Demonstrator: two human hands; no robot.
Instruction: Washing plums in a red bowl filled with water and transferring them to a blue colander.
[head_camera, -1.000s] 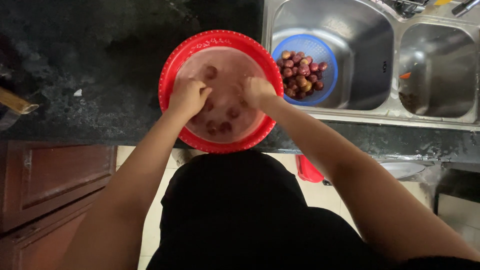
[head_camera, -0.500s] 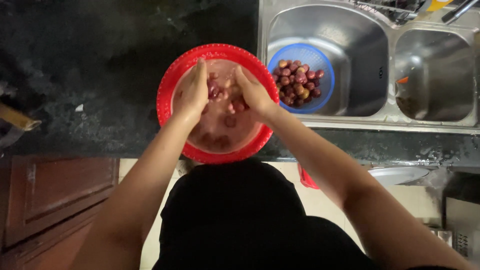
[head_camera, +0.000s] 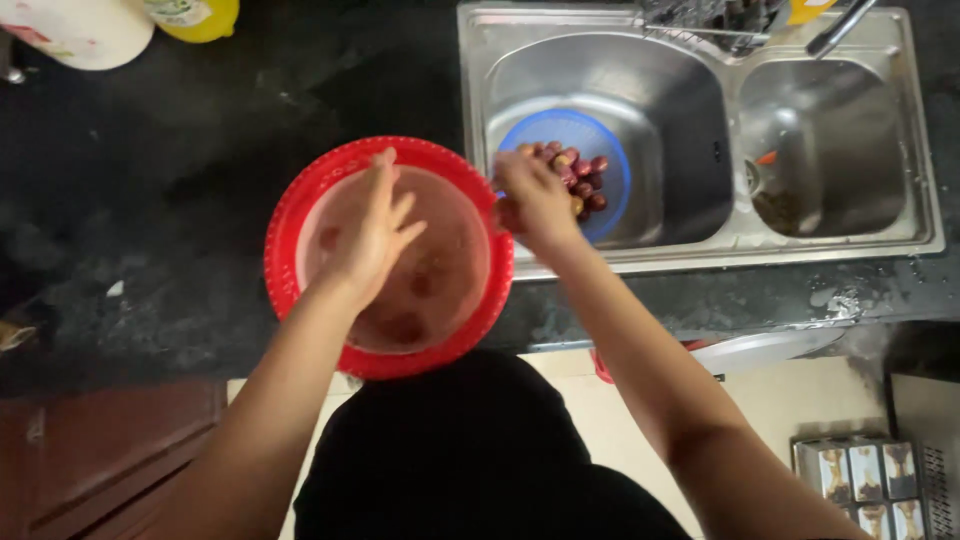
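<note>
Red fruits (head_camera: 582, 172) in blue colander (head_camera: 610, 150), right hand (head_camera: 535, 195) gripping some; left hand (head_camera: 375, 230) spread over red basin (head_camera: 290, 220).

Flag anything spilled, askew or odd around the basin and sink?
Nothing major. Water is splashed on the dark counter in front of the sink's right bowl. The red basin sits flat, the blue colander of red fruit rests in the left bowl, and both hands work normally.
</note>
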